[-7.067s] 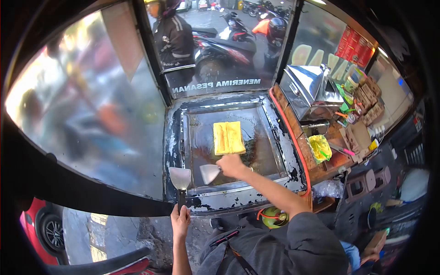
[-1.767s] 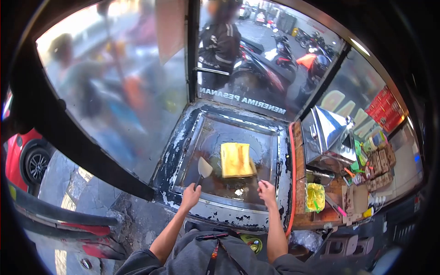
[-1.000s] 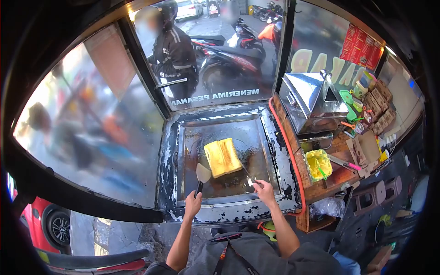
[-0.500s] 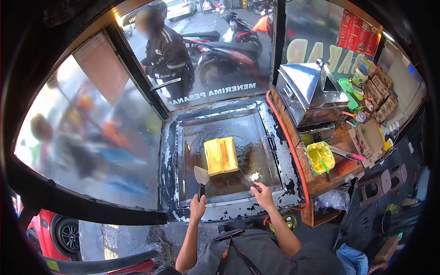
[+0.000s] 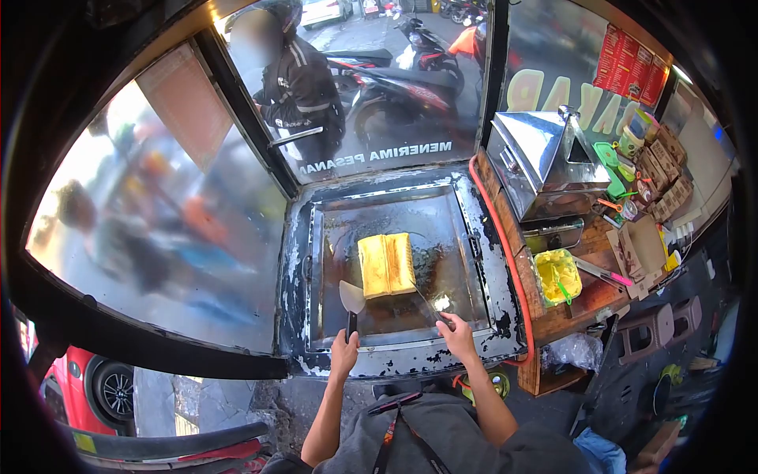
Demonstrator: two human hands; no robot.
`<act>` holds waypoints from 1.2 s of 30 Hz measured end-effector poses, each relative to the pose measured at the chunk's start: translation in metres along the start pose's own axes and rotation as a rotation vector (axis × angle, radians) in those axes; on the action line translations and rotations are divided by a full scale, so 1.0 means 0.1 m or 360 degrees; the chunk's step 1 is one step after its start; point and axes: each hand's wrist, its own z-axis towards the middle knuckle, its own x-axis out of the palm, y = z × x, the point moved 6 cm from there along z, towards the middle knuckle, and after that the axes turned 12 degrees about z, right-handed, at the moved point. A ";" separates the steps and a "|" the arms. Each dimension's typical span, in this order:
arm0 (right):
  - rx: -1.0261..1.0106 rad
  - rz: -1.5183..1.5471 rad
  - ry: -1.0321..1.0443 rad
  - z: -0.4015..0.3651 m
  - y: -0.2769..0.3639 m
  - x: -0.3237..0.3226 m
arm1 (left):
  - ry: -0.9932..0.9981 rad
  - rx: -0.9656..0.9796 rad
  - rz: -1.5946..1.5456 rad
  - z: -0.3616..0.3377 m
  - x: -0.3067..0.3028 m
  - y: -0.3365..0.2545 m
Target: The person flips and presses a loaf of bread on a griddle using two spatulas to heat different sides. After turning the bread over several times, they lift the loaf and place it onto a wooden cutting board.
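Golden toasted bread (image 5: 387, 266), in two halves side by side, lies on the dark, oily griddle (image 5: 339, 221). My left hand (image 5: 344, 353) is closed around the black handle of a scraper (image 5: 352, 297), whose wide metal blade is right by the bread's lower left corner. In my right hand (image 5: 458, 338) is a thin metal spatula (image 5: 429, 303), seen almost edge-on. Its tip meets the lower right corner of the bread.
Right of the griddle, a wooden counter (image 5: 545, 320) carries a tub of yellow spread (image 5: 557, 276) with a green utensil, a shiny metal box (image 5: 545, 158) and cardboard boxes. An orange hose (image 5: 496, 237) runs along the griddle's side. Beyond the glass stands a person (image 5: 300, 87).
The whole view has shifted slightly, so the griddle and bread appear a little further right and up. Both hands keep their tools at the bread's lower corners, with little other movement.
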 end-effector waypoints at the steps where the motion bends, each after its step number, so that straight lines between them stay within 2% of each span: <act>1: -0.0002 0.0005 -0.0008 -0.01 0.01 0.00 | -0.0009 0.0009 0.0006 -0.01 -0.01 -0.02; 36: 0.0030 0.0093 0.0019 0.01 0.06 0.04 | -0.0008 0.0015 -0.0081 -0.02 -0.06 -0.09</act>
